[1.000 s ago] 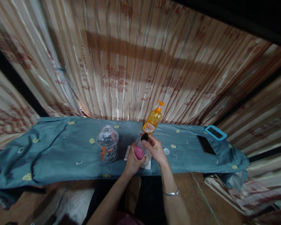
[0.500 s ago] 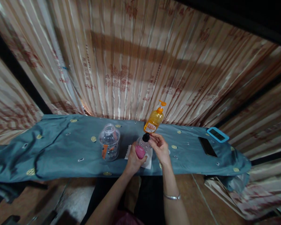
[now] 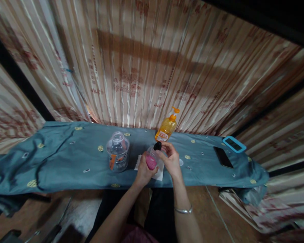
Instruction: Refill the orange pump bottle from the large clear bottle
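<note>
A small clear bottle (image 3: 151, 162) with a pink label or contents stands tilted over the table, and my left hand (image 3: 143, 172) is wrapped round its body. My right hand (image 3: 171, 160) has its thumb and forefinger closed at the black cap (image 3: 157, 146) on the bottle's top. The right fingertips partly hide the cap's side. Beneath the bottle lies a white paper sheet (image 3: 157, 176), partly covered by my hands. Just behind, an amber pump bottle (image 3: 166, 129) with an orange pump head leans slightly to the right in view.
To the left stands a clear plastic tub (image 3: 118, 157) with a clear bottle inside. A black phone (image 3: 223, 157) and a blue-framed digital clock (image 3: 234, 144) lie at the right. The table has a teal patterned cloth (image 3: 68, 152); a striped curtain (image 3: 131, 67) hangs behind it.
My right hand has turned slightly, its fingers shifting around the black cap. The left hand still grips the bottle. The whole view has shifted a little.
</note>
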The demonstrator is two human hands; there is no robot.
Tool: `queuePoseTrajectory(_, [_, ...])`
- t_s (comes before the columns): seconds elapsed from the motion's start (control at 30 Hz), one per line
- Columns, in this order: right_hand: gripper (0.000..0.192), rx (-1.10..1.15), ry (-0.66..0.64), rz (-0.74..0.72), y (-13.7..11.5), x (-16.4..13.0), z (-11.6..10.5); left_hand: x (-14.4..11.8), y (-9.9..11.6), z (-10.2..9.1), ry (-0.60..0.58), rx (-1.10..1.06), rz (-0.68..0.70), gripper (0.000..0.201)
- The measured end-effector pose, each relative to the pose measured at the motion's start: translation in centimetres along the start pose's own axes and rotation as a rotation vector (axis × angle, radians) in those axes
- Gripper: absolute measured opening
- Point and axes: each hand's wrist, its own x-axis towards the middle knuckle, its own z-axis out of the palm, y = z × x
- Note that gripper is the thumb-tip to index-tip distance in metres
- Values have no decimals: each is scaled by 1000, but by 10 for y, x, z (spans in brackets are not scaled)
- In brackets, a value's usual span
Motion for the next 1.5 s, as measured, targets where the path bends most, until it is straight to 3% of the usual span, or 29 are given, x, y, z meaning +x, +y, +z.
queuePoseTrajectory(0.2, [31,-159,-48,-14,-7,4,17,-1,-2,0,-15,-57,34,79])
queuePoseTrajectory(0.6, [37,-127,-337,10,-22,7,3,-2,-5,2,-17,45,43,81])
queuePoseTrajectory(0.73, [54,-225,-172,-41,-18,8,13,-2,-4,0,-34,31,38,80])
queuePoseTrajectory(0.83, [42,-305,-23,-44,-14,6,14,-2,-2,-1,-38,21,40,81])
queuePoseTrajectory(0.93, [29,-175,-50,-46,-14,2,5,-2,0,-2,-48,22,23,81])
queuePoseTrajectory(1.07, [42,-101,-122,-48,-16,-1,-6,-1,1,-2,-39,24,15,79])
queuePoseTrajectory(1.2, [33,-194,-96,-49,-18,3,7,-1,2,-3,-39,10,9,81])
queuePoseTrajectory(1.3, [28,-116,-86,-41,-26,9,18,-1,4,-5,-63,6,-3,81])
queuePoseTrajectory(1.4, [35,-48,-4,-51,-29,14,14,-1,6,-6,-66,16,3,79])
queuePoseTrajectory(1.5, [43,-205,126,-44,-8,11,-10,-1,6,-4,-37,38,0,80])
